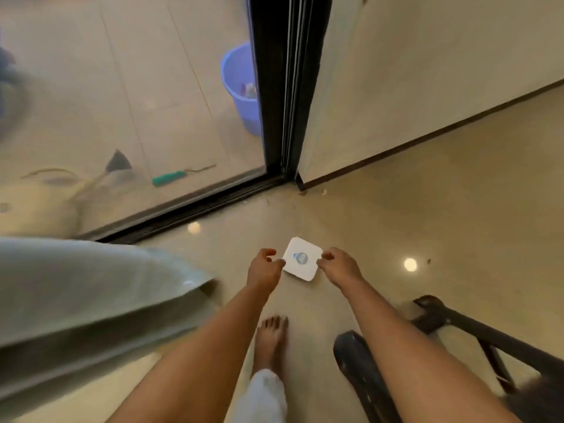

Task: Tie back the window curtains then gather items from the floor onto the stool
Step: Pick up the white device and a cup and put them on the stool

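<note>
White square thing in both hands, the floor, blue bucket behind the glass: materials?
White square: thin, flat, rounded corners, matte with a blue-grey round print; card or plastic, cannot tell. Floor: glossy beige tile or polished stone, mirrors lamp spots. Blue bucket: likely plastic, smooth even colour, blurred by the glass.

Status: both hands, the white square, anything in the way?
Left hand and right hand each pinch an edge of the white square. Stool near, lower right. Curtain at left, clear of hands.
</note>
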Tool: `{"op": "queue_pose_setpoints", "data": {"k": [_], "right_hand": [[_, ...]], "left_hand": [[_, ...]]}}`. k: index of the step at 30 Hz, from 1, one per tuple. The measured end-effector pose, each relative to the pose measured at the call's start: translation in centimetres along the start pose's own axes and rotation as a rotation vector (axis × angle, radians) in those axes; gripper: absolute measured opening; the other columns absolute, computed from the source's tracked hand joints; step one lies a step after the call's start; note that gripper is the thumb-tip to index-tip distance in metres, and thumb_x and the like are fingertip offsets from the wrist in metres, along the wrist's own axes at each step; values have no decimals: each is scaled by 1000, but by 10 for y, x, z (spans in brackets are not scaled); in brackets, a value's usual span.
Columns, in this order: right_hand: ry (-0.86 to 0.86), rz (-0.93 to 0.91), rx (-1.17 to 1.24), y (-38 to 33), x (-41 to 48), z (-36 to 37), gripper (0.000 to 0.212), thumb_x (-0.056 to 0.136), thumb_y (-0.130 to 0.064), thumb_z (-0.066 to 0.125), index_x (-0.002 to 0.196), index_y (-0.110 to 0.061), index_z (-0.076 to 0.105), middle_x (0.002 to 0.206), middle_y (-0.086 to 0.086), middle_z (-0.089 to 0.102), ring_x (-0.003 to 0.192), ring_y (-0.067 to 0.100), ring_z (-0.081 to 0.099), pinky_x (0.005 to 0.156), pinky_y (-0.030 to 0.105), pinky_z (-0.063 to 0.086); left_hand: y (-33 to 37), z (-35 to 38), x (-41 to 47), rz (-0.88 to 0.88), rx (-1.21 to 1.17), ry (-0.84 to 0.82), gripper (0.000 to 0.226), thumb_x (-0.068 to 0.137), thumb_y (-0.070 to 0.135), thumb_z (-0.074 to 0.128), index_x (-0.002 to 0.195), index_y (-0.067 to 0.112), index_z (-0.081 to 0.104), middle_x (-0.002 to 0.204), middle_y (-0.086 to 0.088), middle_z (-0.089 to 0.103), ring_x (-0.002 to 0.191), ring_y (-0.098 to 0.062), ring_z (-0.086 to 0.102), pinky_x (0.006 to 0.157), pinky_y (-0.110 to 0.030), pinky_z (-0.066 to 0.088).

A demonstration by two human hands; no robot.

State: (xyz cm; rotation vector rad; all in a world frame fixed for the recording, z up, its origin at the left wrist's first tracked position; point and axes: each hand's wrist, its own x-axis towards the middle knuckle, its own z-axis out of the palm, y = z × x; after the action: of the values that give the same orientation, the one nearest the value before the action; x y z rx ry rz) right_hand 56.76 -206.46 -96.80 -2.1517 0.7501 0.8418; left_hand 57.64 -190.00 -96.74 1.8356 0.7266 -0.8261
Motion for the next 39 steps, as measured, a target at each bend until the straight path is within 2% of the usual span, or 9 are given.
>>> {"op": "queue_pose_setpoints", "data": {"k": [4, 10, 13, 18, 25, 28, 33, 36, 39], "right_hand": [[-23, -33, -243, 10, 108, 36, 37, 89, -24, 53, 126, -16, 51, 128, 7, 53, 117, 26, 50, 84, 29, 41], [-50, -108, -443, 38, 203, 95, 55, 93, -23, 50, 144, -17, 29, 148, 5, 32, 134, 25, 31, 97, 34, 38], [-100, -58, -469, 59, 226, 114, 66, 94, -23, 49, 149, -17, 14, 156, 3, 17, 142, 24, 19, 108, 37, 30], [-62, 88, -305, 78, 220, 127, 55, 91, -30, 54, 140, -15, 35, 137, 13, 42, 125, 32, 41, 95, 34, 39], [-194, 519, 526, 107, 152, 148, 20, 95, -15, 53, 114, -10, 52, 111, 12, 59, 79, 21, 56, 58, 25, 41], [-161, 534, 584, 110, 136, 162, 32, 95, -15, 51, 125, -6, 51, 121, 14, 59, 92, 26, 55, 60, 27, 43], [-115, 535, 666, 115, 144, 184, 34, 95, -10, 48, 129, -7, 47, 120, 12, 56, 85, 19, 51, 58, 27, 36], [-27, 512, 699, 126, 148, 199, 32, 90, -6, 50, 121, -13, 47, 120, 12, 57, 88, 22, 54, 68, 32, 44], [15, 491, 825, 124, 141, 204, 25, 90, -8, 52, 111, -20, 43, 115, 12, 58, 93, 27, 57, 68, 32, 48]], "left_hand": [[-26, 31, 110, -137, 84, -55, 47, 91, 20, 56, 135, 8, 46, 128, -15, 55, 109, -30, 55, 85, -32, 45], [-97, 66, 186, -596, 26, -306, 56, 98, 33, 48, 146, 8, 31, 150, -15, 33, 133, -35, 38, 101, -55, 36], [-116, 90, 204, -554, -259, -238, 53, 99, 35, 47, 144, 11, 34, 138, -13, 44, 122, -31, 47, 95, -51, 40], [-121, 105, 205, -450, -477, -171, 43, 101, 27, 42, 141, 16, 32, 138, -9, 46, 119, -30, 49, 88, -48, 44], [-130, 72, 183, -295, -107, -272, 43, 97, 9, 44, 140, 16, 41, 128, -7, 51, 109, -24, 47, 82, -35, 46], [-144, 66, 175, -215, -28, -285, 45, 94, -1, 43, 137, 13, 47, 124, -4, 53, 105, -23, 47, 84, -29, 38], [-167, 78, 189, -102, 1, -207, 57, 93, 10, 50, 142, 34, 35, 144, -5, 36, 129, -31, 40, 111, -43, 32], [-178, 80, 199, -98, -35, -194, 50, 92, 16, 49, 134, 40, 37, 137, -3, 46, 123, -30, 47, 108, -46, 37], [-179, 71, 187, -136, -141, -214, 42, 97, 23, 50, 136, 26, 33, 124, -5, 51, 107, -25, 53, 92, -37, 46]]}}
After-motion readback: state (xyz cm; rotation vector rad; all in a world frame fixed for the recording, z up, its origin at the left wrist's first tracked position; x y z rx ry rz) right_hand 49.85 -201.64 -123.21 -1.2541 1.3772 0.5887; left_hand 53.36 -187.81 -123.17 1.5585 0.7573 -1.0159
